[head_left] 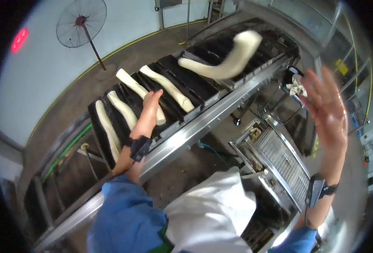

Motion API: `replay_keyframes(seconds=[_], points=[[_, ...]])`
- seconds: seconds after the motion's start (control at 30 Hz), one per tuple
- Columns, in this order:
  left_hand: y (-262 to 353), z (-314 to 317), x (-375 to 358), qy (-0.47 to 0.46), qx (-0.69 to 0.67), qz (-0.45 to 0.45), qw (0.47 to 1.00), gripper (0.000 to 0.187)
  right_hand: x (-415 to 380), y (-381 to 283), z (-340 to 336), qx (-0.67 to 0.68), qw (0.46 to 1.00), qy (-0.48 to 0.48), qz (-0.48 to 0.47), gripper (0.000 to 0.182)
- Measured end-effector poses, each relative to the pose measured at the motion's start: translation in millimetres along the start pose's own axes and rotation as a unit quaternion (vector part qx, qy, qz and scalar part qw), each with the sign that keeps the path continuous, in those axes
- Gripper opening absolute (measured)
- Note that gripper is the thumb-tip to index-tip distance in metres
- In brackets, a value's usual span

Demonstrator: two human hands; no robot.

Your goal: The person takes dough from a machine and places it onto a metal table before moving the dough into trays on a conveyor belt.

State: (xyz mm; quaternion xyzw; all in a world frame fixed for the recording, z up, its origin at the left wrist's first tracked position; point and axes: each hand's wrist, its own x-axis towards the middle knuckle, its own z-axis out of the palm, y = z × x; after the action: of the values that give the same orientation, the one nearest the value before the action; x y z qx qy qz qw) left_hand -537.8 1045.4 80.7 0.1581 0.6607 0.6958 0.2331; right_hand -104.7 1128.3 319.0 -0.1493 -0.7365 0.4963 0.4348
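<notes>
Several long, pale peeled roots, which look like cassava, lie in the black troughs of a conveyor (169, 67). My left hand (149, 110) reaches over the conveyor with its fingers stretched out, overlapping one peeled root (129, 82). Just to its right lies another peeled root (167, 87); to its left are a shorter root (122, 109) and a long one (106, 126). A thick, bent peeled root (226, 69), smeared by motion, shows above the upper troughs, apart from both hands. My right hand (326, 111) is raised at the right, palm showing, fingers apart, holding nothing.
A steel rail (182, 141) edges the conveyor on my side. Below right stands a metal frame with a perforated plate (281, 158). Pale scraps (296, 86) sit by a black holder beyond the rail. A pedestal fan (81, 25) stands near the white wall.
</notes>
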Motion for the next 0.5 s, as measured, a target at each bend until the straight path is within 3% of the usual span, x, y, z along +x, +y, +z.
replay_keyframes(seconds=[0.07, 0.1, 0.13, 0.2, 0.27, 0.4, 0.47, 0.5], points=[[19, 0, -6, -0.073, -0.099, -0.069, 0.990, 0.042, -10, 9, -8, 0.013, 0.999, 0.018, 0.027, 0.096], [23, -6, 1, -0.089, -0.046, -0.121, 0.988, 0.055, -17, 15, -16, 0.012, 0.998, 0.017, 0.056, 0.096], [-8, -21, 33, -0.113, -0.041, -0.099, 0.988, 0.049, -24, 23, -26, 0.012, 0.996, 0.013, 0.086, 0.095], [5, -17, 32, -0.040, 0.009, -0.139, 0.989, 0.042, -39, 52, -54, 0.029, 0.993, 0.022, 0.109, 0.091], [19, -8, 13, -0.027, 0.019, -0.134, 0.990, 0.040, -50, 72, -76, 0.042, 0.981, 0.057, 0.180, 0.083], [28, -11, 4, -0.033, 0.102, -0.142, 0.984, 0.035, -79, 112, -120, 0.020, 0.965, 0.113, 0.236, 0.073], [39, 2, -15, 0.036, 0.189, 0.030, 0.981, 0.030, -92, 132, -146, 0.010, 0.947, 0.150, 0.284, 0.064], [43, 10, -19, 0.048, 0.133, 0.099, 0.985, 0.032, -94, 140, -157, 0.012, 0.947, 0.149, 0.286, 0.064]])
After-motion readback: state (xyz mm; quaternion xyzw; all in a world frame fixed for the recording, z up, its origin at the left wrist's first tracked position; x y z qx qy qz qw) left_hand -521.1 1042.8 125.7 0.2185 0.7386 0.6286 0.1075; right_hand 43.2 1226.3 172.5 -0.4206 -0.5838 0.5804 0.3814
